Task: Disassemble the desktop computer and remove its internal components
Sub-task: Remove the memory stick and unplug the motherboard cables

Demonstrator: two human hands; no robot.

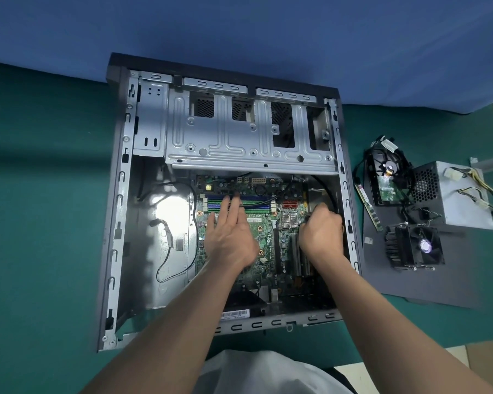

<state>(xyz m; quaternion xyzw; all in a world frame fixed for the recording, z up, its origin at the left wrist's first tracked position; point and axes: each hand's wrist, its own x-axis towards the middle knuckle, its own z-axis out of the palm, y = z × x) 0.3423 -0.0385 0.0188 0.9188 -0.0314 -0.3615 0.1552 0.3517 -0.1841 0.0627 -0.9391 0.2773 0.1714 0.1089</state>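
Got the case (120, 223) lying open mid-mat (40, 194), panel (410, 285) by the right edge with PSU (461, 206) and cooler (413, 245) sitting on it. Motherboard (268, 237) down in the case's near half. Left hand (229, 237) flat, fingers straight on the RAM slots (256, 201); right hand (322, 231) curled tight round a black cable (326, 189) at the board's right edge.

Left hand (228, 237) lies flat on the motherboard (265, 233) in the case (119, 200); right hand (322, 231) curls at its edge.

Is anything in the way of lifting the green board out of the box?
Yes. A black cable lies across the green board by the memory slots, and the metal drive cage seems to overhang its far edge.
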